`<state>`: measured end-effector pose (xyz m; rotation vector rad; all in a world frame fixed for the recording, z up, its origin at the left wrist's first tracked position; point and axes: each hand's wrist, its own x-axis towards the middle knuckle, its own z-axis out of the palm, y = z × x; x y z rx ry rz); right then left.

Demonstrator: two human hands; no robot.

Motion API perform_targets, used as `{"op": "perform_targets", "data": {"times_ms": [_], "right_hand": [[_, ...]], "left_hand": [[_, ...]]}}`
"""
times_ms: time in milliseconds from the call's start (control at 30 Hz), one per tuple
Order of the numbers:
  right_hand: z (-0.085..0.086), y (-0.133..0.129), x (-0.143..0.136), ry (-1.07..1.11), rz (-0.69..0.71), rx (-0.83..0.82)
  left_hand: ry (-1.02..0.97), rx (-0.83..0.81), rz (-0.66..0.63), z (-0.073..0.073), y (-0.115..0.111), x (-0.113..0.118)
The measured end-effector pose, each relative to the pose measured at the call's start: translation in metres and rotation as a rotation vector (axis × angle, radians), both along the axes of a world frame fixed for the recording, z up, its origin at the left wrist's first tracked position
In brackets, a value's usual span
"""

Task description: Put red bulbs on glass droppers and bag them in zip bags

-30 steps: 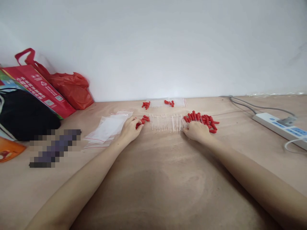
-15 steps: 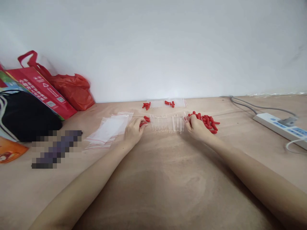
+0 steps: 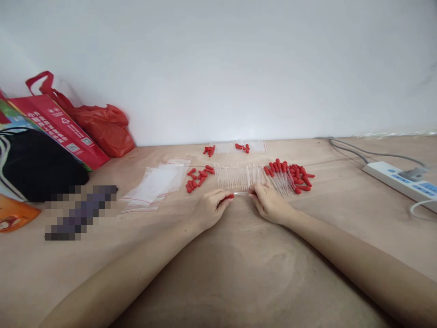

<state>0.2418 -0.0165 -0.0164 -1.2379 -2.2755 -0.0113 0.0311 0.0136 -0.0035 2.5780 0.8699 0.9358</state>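
My left hand pinches a red rubber bulb. One end of a thin clear tube meets the bulb, and my right hand pinches its other end. Just behind my hands lies a row of clear tubes. To its right, several tubes with red bulbs on them lie side by side, touching a heap of red bulbs. Several loose red bulbs are scattered to the left of the row.
Flat clear zip bags lie on the left of the table. Farther back are another bag and small groups of bulbs. Red and black bags stand at far left, a white power strip at right.
Both hands have come together in front of the row. The left now holds a bulb against a tube held by the right. Bulbs and capped tubes they covered are uncovered.
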Motion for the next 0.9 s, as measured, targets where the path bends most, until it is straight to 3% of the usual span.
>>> {"op": "perform_targets", "data": {"times_ms": [500,900], "right_hand": [[0.005,-0.008,-0.007,0.090,0.121,-0.008],[0.017,-0.005,0.006,-0.210,0.208,0.122]], "left_hand": [[-0.065,0.047,-0.004,-0.001,-0.002,-0.001],[0.069,0.078,-0.163,0.002,-0.008,-0.001]]}}
